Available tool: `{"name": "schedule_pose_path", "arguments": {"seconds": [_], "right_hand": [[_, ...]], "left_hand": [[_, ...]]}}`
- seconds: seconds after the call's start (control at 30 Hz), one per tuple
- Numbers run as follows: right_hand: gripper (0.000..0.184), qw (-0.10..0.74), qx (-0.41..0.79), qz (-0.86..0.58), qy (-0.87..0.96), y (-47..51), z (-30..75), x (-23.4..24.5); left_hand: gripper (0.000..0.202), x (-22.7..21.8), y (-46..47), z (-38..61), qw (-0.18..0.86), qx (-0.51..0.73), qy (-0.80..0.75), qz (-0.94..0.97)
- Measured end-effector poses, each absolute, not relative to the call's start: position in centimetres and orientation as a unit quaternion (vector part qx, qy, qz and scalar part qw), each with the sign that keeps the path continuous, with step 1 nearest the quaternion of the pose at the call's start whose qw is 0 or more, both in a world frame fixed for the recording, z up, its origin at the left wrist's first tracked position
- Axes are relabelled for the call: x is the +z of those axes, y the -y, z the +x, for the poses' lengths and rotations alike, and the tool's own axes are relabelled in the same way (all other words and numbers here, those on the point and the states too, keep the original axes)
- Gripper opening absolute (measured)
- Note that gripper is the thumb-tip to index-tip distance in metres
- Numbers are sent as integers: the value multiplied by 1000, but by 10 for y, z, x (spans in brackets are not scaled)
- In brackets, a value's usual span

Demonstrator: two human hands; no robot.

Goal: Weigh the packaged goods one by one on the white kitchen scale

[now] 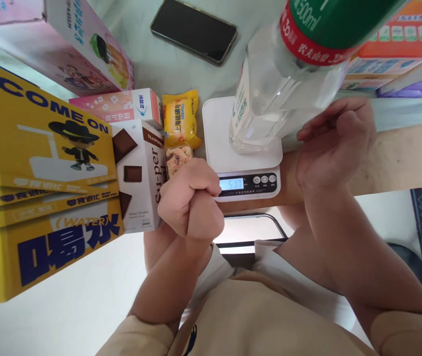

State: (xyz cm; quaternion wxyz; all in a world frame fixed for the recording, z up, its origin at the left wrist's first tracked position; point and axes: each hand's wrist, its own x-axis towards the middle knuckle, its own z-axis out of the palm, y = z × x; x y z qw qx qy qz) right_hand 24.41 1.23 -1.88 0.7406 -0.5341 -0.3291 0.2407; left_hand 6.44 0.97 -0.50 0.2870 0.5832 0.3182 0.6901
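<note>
A white kitchen scale [216,148] with a lit display showing 577 lies at the table's front edge. A clear plastic bottle [270,99] with a green and red upper part stands on its platform. My left hand [192,200] is closed in a fist at the display's left end, beside a small clear-wrapped snack [177,157]; nothing sticks out of the fist. To the right of the bottle, my right hand [339,141] rests near the table edge, its fingers loosely bent and apart, with nothing seen in it. A yellow soap packet [180,118] lies left of the scale.
Left of my hands stand a large yellow box [55,163], a white meal-shake box [142,178], a pink and white box [122,106] and a bigger pink carton [73,49]. A phone [194,30] lies behind. Orange [400,39] and purple [418,81] packages sit at right.
</note>
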Motion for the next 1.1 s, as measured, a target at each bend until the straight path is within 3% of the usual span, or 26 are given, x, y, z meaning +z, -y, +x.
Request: {"name": "schedule_pose_path", "arguments": {"seconds": [0.1,0.33,0.4,0.57,0.7,0.83,0.93,1.1], "right_hand": [[14,744,238,-536,320,-14,244,-16],[10,757,239,-489,362,-18,249,-19],[19,749,226,-474,403,-22,252,-21],[64,684,266,-429,527,-32,245,-3],[64,625,269,-403,612,-35,234,15],[75,600,269,-479,582,-29,239,11],[72,623,261,-503,539,-31,243,8],[57,656,263,-388,592,-76,221,35]], "left_hand": [[16,-2,-12,65,253,689,-339,589],[7,-5,-16,69,223,681,-364,595],[13,-4,-14,71,234,689,-363,582],[12,-1,-6,68,315,660,-375,570],[13,-1,-2,61,331,636,-368,591],[15,8,-4,55,312,635,-365,605],[15,16,-5,51,306,634,-366,609],[14,21,-3,45,329,643,-361,590]]}}
